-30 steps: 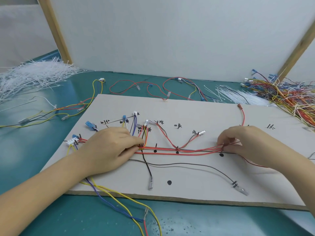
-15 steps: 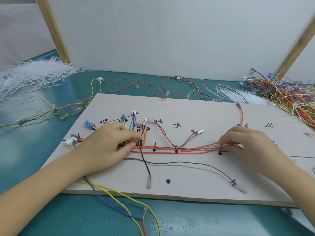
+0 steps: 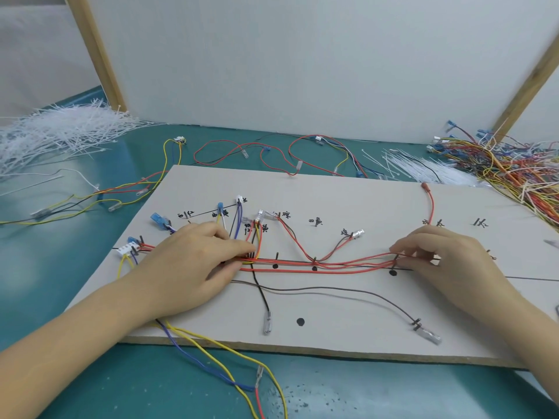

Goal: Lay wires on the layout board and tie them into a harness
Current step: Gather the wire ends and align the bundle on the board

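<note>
Midway through dressing the trunk, a person gathers the red wires (image 3: 341, 264) along the marked line of the layout board (image 3: 348, 195) on a teal desk (image 3: 60, 285). The left hand (image 3: 193, 264) pinches the bundle near the branch-out; the right hand (image 3: 438, 255) pinches its other end by a black dot. No tie looks fitted yet; next, likely, a cable tie from the white pile (image 3: 423, 170), with the bundle kept tight.
</note>
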The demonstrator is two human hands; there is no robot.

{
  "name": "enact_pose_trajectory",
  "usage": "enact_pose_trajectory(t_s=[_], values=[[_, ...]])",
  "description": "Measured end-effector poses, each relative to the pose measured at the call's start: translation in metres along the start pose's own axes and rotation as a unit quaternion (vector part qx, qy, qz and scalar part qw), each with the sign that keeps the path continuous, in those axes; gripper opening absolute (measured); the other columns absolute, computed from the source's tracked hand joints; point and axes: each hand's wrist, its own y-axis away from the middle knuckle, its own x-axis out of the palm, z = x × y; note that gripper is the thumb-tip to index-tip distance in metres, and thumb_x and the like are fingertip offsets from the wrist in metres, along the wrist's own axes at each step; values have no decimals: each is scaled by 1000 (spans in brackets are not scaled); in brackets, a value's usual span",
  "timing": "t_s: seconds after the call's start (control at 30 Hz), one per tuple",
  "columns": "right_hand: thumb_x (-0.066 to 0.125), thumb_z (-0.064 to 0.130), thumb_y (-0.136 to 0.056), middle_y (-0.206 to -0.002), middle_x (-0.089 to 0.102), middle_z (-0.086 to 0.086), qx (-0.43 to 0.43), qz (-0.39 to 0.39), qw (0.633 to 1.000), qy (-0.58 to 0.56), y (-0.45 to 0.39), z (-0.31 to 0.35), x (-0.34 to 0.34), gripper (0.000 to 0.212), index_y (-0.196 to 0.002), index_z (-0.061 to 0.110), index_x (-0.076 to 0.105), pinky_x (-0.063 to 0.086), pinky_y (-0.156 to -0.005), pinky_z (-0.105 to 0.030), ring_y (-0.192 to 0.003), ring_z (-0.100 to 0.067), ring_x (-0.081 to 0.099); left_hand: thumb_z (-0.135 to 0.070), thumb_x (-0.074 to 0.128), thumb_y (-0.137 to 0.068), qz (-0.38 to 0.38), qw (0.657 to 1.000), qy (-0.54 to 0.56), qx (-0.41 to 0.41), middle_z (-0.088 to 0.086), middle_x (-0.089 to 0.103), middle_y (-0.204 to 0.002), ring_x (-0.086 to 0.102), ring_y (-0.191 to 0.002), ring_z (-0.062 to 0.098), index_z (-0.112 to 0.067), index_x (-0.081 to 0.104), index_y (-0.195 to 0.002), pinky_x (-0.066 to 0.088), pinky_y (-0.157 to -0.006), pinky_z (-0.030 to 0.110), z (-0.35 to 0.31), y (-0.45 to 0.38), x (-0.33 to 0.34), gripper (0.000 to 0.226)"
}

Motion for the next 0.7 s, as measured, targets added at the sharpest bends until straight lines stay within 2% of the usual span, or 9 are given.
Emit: enact_pose_trajectory(t_s=[0.17, 0.27, 0.33, 0.43, 0.57, 0.7], values=[[76, 6, -74, -72, 62, 8, 22, -2, 999, -46, 0, -1, 1, 25, -83, 28, 70, 38, -66, -8, -77, -3, 53, -37, 35, -84, -11, 1000, 9, -3, 0, 63, -84, 60, -85, 16, -22, 68, -112, 51, -77, 39, 0, 0, 1, 45], [72, 9, -79, -74, 68, 5, 66, 9, 990, -125, -2, -5, -1, 27, -77, 36, 68, 44, -70, -19, -76, -12, 60, -36, 36, -84, -18, 1000, 4, 5, -2, 64, -82, 60, -86, 16, -21, 69, -109, 51, -75, 39, -1, -1, 2, 44], [71, 8, -80, -76, 70, 2, 65, 5, 989, -136, -2, -6, -2, 29, -76, 37, 68, 44, -73, -26, -79, -18, 61, -35, 35, -84, -19, 1000, 4, 5, -2, 64, -83, 61, -86, 17, -21, 69, -110, 51, -76, 38, -1, -1, 3, 44], [74, 5, -76, -72, 66, -1, 31, 4, 996, -84, 1, -3, -1, 28, -73, 32, 67, 41, -65, -19, -73, -16, 54, -32, 37, -85, -18, 1000, -10, 18, -1, 65, -80, 62, -83, 19, -19, 69, -110, 51, -73, 35, -3, 1, 5, 43], [77, -3, -70, -72, 66, 1, -38, -14, 999, 16, 6, -2, 1, 19, -78, 14, 72, 40, -68, -9, -75, -9, 53, -28, 39, -85, -17, 999, -22, 38, -3, 66, -78, 62, -81, 19, -16, 69, -110, 52, -68, 36, -4, 4, 6, 41], [78, 3, -69, -66, 65, 2, -108, -16, 988, 111, 9, 0, -4, 12, -73, 12, 72, 42, -61, -21, -68, -17, 58, -34, 37, -85, -23, 999, 4, 30, -6, 67, -90, 59, -93, 14, -19, 66, -116, 51, -78, 37, -1, 9, 5, 45]])
